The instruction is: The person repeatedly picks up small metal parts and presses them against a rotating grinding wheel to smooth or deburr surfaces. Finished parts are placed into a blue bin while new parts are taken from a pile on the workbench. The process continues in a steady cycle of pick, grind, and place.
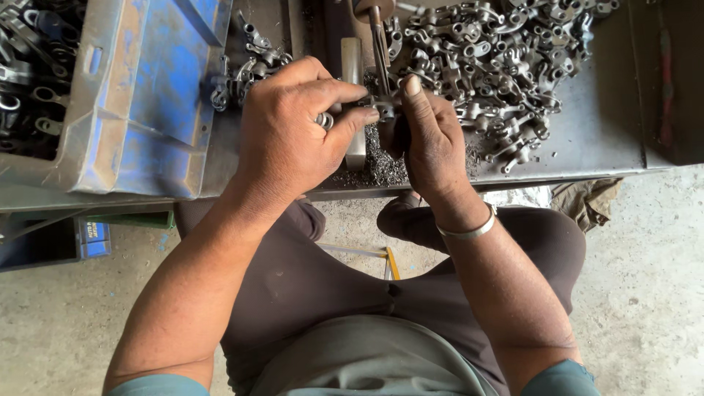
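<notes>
two hands on one small casting at the drill

just above the middle of the frame, both hands meet over a small grey metal casting [383, 111] that sits under the tip of a ribbed drill bit [380, 55] coming down from the top edge. the left hand [293, 136] has its fingers [345, 94] curled shut around the casting's near end, thumb pressing in from below. the right hand [433, 139] pinches the other side, thumb straight up along the part, a metal bangle [469, 232] on the wrist.

beneath the hands the bench [594, 139] is dusted with dark metal shavings [381, 167], and a pale upright bar [353, 73] stands just beside the bit. a big heap of like castings [491, 66] fills the upper right of the frame, well apart from a smaller cluster [246, 66] left of the hands. a scuffed blue crate [147, 95] takes the upper left, with more dark parts [29, 73] at the far left edge.
</notes>
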